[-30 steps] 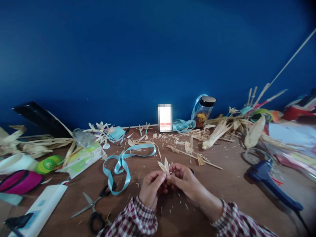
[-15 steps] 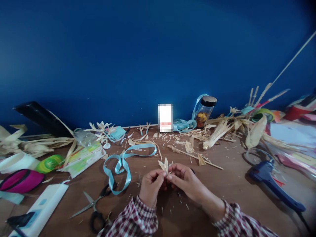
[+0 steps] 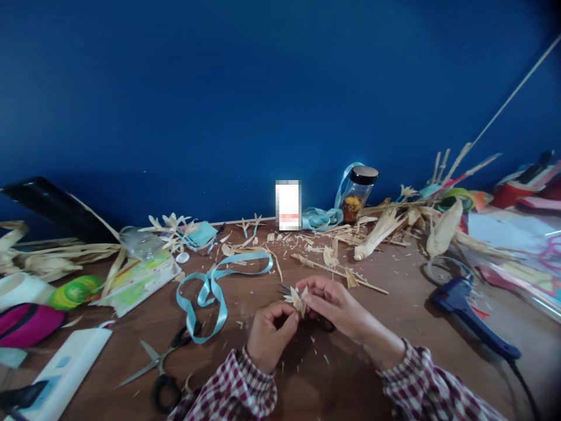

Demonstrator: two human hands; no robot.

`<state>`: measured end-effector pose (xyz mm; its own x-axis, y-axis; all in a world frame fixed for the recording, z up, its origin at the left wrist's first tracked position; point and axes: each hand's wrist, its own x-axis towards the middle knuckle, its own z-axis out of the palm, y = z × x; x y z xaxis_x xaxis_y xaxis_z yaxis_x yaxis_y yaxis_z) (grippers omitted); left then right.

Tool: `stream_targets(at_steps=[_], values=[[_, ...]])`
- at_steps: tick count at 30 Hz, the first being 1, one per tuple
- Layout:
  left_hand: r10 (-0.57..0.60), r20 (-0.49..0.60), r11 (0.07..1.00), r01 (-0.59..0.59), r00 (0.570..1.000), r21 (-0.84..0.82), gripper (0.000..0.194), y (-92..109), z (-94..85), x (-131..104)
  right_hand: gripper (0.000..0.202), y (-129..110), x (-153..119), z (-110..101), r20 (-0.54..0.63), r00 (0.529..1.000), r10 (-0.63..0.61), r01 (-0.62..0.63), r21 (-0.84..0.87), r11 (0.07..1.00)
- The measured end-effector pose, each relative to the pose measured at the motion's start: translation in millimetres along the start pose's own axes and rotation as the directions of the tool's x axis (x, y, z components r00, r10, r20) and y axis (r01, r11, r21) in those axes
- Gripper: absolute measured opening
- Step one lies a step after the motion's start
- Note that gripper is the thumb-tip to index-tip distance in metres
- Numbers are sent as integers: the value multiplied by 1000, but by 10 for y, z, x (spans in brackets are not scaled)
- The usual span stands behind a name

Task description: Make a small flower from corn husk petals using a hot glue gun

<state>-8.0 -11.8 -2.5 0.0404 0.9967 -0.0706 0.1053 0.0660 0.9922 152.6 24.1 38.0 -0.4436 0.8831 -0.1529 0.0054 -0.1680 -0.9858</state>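
Note:
A small flower of pale dried corn husk [image 3: 299, 301] sits between my two hands, its pointed petals facing up. My left hand [image 3: 272, 334] pinches its base between thumb and forefinger. With thumb and fingertips, my right hand [image 3: 335, 309] grips a petal on the flower's right side. Under the right hand, part of a second pair of scissors [image 3: 326, 324] shows, mostly hidden. A loop of light blue ribbon [image 3: 219, 310] lies to the left of my hands. Nearer to me, black-handled scissors [image 3: 160, 362] rest on the table with blades apart.
A blue glue gun [image 3: 473, 316] lies at right, its cord trailing off. Husk scraps [image 3: 381, 234] and a black-lidded jar [image 3: 358, 196] stand along the blue wall. At left are a white power strip [image 3: 72, 368], a magenta pouch [image 3: 28, 324] and finished-looking husk flowers [image 3: 173, 225].
My hands have turned the husk flower, and its petals now look more spread. My right hand has moved from the base to a petal. The view has shifted slightly right.

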Motion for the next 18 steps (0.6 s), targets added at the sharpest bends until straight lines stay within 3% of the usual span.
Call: stream_targets(at_steps=[6, 18], values=[[26, -8, 996, -25, 1000, 89, 18, -4, 22, 10, 35, 42, -7, -59, 102, 994, -25, 29, -40, 999], [68, 22, 960, -71, 997, 270, 15, 66, 76, -30, 40, 118, -1, -80, 90, 995, -34, 54, -231, 972]])
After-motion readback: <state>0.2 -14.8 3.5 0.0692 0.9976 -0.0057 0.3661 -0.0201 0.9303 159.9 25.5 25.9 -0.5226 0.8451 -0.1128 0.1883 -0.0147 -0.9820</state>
